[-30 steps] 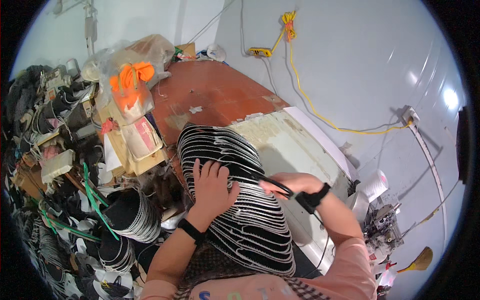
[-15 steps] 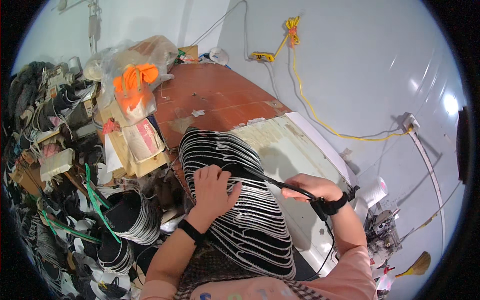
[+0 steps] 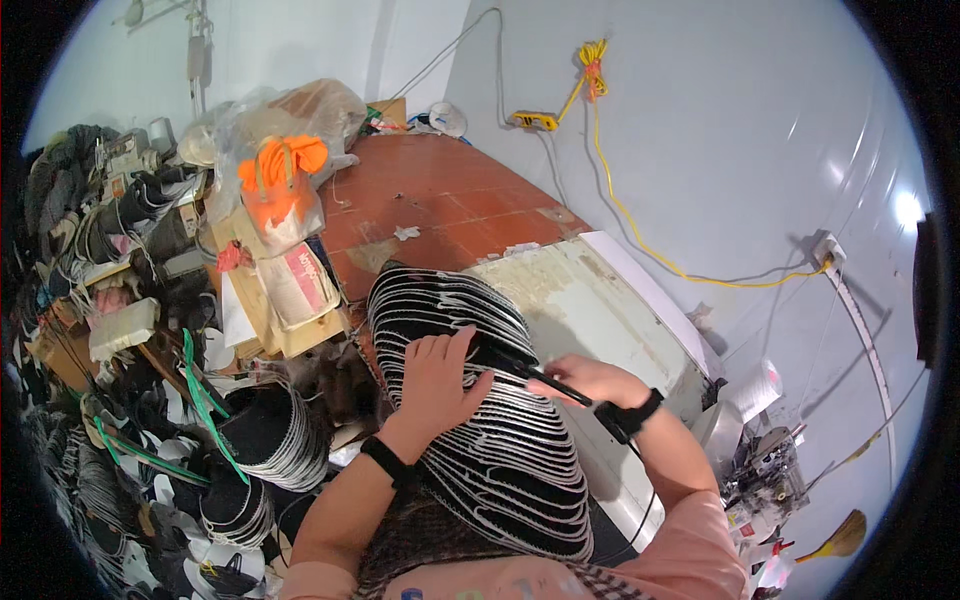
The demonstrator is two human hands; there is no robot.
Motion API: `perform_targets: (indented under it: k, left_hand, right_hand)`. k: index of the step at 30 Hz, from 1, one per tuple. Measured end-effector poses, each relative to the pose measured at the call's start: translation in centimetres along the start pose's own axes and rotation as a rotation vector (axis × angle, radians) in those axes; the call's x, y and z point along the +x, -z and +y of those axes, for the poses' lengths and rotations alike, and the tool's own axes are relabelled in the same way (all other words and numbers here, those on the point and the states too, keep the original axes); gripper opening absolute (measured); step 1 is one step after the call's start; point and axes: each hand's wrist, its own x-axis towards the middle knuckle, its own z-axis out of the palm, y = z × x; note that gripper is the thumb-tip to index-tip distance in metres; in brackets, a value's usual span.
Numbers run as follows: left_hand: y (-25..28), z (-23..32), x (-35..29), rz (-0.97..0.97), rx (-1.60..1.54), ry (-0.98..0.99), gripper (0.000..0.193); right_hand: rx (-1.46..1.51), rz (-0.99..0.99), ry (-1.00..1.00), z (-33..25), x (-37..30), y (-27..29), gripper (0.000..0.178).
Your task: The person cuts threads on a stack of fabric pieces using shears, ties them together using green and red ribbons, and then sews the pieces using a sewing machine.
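Note:
A long fanned stack of black fabric pieces with white edging [image 3: 510, 440] lies in front of me. My left hand [image 3: 432, 385] rests on the stack's left side, its fingers stretched out and its thumb apart. In my right hand [image 3: 592, 380], at the stack's right edge, is a pair of black scissors [image 3: 570, 388]. Its front end reaches over the pieces toward the left hand's fingertips. The blades are hard to tell from the black fabric there. Black bands sit on both wrists.
A reddish-brown table [image 3: 450, 195] and a pale worn board [image 3: 620, 310] lie beyond the stack. On the left are piled edged pieces [image 3: 265, 435], a plastic bag with orange cloth [image 3: 285, 160] and cardboard. At right stand a thread cone [image 3: 755, 390] and machine parts [image 3: 765, 465].
My right hand has shifted left, closer to the stack, and the scissors now slant more across its right edge. The left hand stays on the stack, its index finger more extended.

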Motion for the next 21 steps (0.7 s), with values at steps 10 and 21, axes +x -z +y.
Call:
perform_targets:
  k: [10,21]
  left_hand:
    - [0.5,0.9,0.2,0.083,0.246,-0.030,0.031]
    - [0.1,0.7,0.6,-0.058,0.204,0.000,0.029]
  right_hand:
    - [0.182,-0.181,-0.122,0.1,-3.2,1.2,0.053]
    - [-0.100,0.043,0.090,1.8,5.8,-1.5,0.060]
